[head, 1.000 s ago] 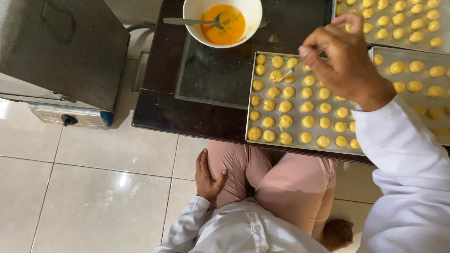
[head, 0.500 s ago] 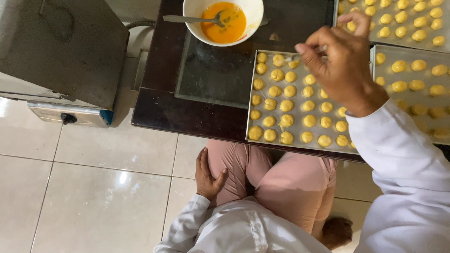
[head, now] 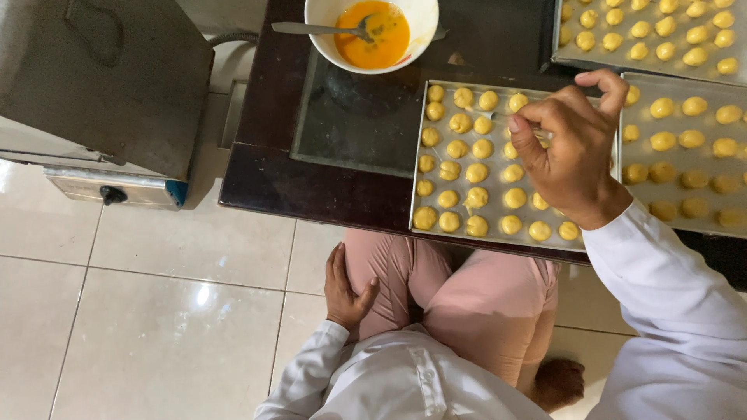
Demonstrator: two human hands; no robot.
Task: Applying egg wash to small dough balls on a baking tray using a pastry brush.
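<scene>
While the right hand (head: pixel 572 159) hovers over the rectangular metal baking tray (head: pixel 417 167) at the front edge of the dark wooden low table (head: pixel 264 155), its thumb and forefinger are pinched together on a thin, pale-handled tool (head: pixel 520 127), most likely a small brush, whose tip I cannot make out; the other fingers curl loosely above the rows of small round yellow dough pieces (head: pixel 467 167). The tool points toward the upper middle of this tray, near its back edge. Judging by surface alone, the pieces on this tray look smooth and rather pale, and I cannot tell reliably which of them are already coated and which are not, so the progress on this tray is uncertain; the hand's place near the back rows suggests the work is somewhere in the middle of it. Behind the tray, at the back edge of the table, stands a white round bowl (head: pixel 424 19) of orange beaten egg with a metal spoon (head: pixel 319 29) resting in it, still well filled. Two more metal trays of similar dough pieces lie toward the right: one at the back right corner (head: pixel 556 47) and one just beside the hand (head: pixel 622 155), whose nearer rows look darker, though shadow may account for that. The left hand (head: pixel 346 288) lies flat and relaxed, fingers spread, on the pink-trousered thigh (head: pixel 482 303), holding nothing. A grey metal box-like appliance (head: pixel 101 85) stands on the tiled floor (head: pixel 156 327) to the left of the table.
</scene>
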